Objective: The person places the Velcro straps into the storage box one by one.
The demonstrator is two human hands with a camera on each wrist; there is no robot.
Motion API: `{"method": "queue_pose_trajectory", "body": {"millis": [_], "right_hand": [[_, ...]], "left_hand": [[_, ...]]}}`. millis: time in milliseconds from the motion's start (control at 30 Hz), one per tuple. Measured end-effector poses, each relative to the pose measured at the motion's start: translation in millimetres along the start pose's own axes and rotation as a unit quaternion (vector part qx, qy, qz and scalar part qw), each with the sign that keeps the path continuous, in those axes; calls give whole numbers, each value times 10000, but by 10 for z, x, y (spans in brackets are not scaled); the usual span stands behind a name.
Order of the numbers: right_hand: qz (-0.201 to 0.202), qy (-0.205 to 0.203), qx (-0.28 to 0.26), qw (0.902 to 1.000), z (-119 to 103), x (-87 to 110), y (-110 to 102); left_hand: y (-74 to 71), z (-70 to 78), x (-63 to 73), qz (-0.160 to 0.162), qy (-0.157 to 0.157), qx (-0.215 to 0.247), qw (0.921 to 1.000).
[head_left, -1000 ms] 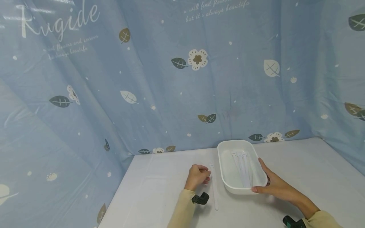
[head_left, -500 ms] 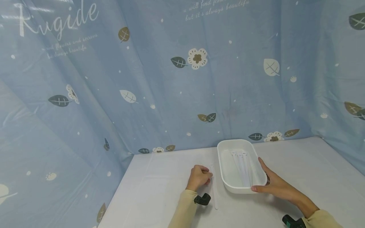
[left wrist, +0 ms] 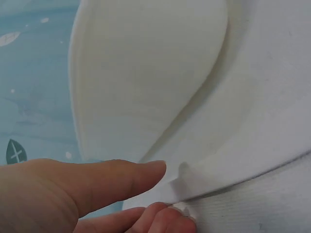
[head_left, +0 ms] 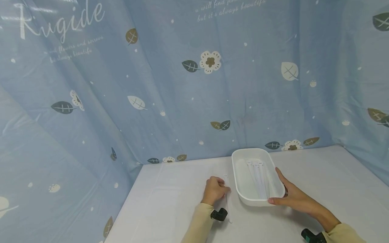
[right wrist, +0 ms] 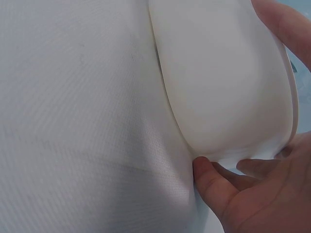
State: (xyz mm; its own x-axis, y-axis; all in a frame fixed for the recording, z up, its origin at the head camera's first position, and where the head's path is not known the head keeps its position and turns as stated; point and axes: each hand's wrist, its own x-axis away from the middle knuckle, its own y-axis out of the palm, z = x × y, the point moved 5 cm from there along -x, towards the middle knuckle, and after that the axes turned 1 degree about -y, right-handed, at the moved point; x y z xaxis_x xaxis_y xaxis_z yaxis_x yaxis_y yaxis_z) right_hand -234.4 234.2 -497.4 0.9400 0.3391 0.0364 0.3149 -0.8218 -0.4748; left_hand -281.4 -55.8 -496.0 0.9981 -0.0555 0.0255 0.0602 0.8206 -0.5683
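A long thin white strip [head_left: 229, 211] with a small head at its far end lies on the table, left of a white plastic tub [head_left: 251, 203]. My left hand [head_left: 214, 191] is at the strip's upper half and covers part of it. In the left wrist view the thumb [left wrist: 131, 177] is straight and apart from the curled fingers [left wrist: 170, 218], which are beside the strip [left wrist: 243, 179]. My right hand [head_left: 293, 197] holds the tub at its near right corner; the right wrist view shows fingers [right wrist: 214, 187] against its wall. Several similar strips [head_left: 257, 177] lie inside the tub.
A white cloth [head_left: 170, 202] covers the table. Behind and to the left hangs a blue curtain [head_left: 170, 84] with leaf and flower prints, reaching down to the table's back edge. Black cameras sit on both wrists, one on the left [head_left: 219, 214].
My left hand has shifted slightly to the right, its fingertips now over the strip. The strip, the tub and my right hand show no visible movement.
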Motion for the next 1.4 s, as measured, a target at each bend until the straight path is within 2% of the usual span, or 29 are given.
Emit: {"method": "queue_pose_trajectory", "body": {"millis": [233, 567, 1000, 1267, 1400], "right_hand": [[28, -8, 24, 10000, -1, 0, -2], [-11, -59, 43, 10000, 8, 10, -1], [40, -13, 86, 10000, -6, 7, -8], [91, -83, 126, 9998, 5, -5, -10], [99, -93, 67, 9999, -8, -7, -2]], "left_hand": [[20, 8, -1, 112, 101, -212, 9997], [27, 15, 11, 146, 53, -434, 9989], [32, 132, 64, 520, 211, -939, 9940], [84, 143, 78, 542, 21, -1039, 9931], [98, 158, 83, 553, 33, -1097, 9924]]}}
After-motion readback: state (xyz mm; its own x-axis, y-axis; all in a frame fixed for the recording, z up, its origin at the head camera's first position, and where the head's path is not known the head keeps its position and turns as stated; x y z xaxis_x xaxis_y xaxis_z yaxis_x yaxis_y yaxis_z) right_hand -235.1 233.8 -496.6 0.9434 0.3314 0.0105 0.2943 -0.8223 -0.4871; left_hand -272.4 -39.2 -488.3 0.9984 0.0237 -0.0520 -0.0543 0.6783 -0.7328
